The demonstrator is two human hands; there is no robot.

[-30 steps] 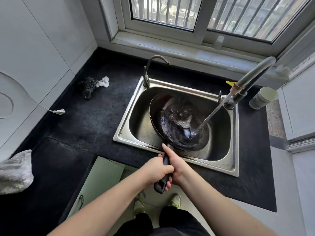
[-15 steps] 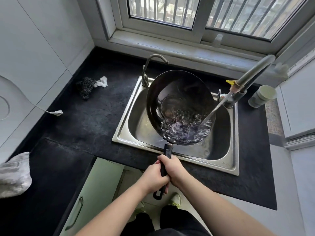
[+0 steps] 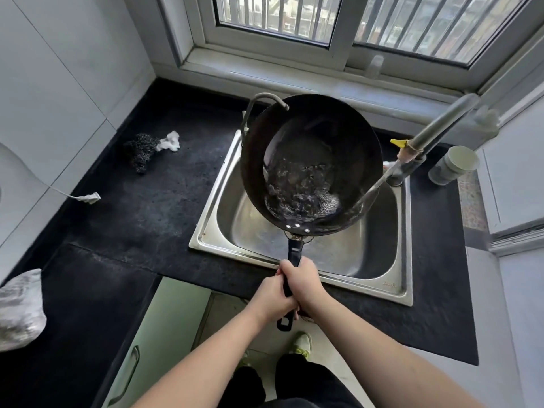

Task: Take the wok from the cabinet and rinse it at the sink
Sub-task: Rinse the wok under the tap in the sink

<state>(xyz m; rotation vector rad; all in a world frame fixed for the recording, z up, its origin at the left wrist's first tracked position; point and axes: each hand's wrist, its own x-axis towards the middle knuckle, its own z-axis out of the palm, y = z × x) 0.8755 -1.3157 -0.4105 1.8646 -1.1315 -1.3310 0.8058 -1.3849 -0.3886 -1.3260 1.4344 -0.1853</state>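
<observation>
My left hand (image 3: 272, 298) and my right hand (image 3: 300, 279) both wrapped around the handle of the wok (image 3: 309, 163), wok lifted above the sink (image 3: 391, 290), tilted toward me, water bubbling inside, faucet (image 3: 441, 125) right of the sink, scrubber (image 3: 140, 151) left of it.

Dark round wok (image 3: 312, 160) hanging tilted above the steel sink (image 3: 223, 225), far rim raised, inside facing the camera. Water (image 3: 300, 192) is foaming and pooling in its lower part near three bright rivets. A thin stream is striking its right edge. Its black handle (image 3: 295, 253) is pointing toward the viewer, over the sink's near rim.
</observation>
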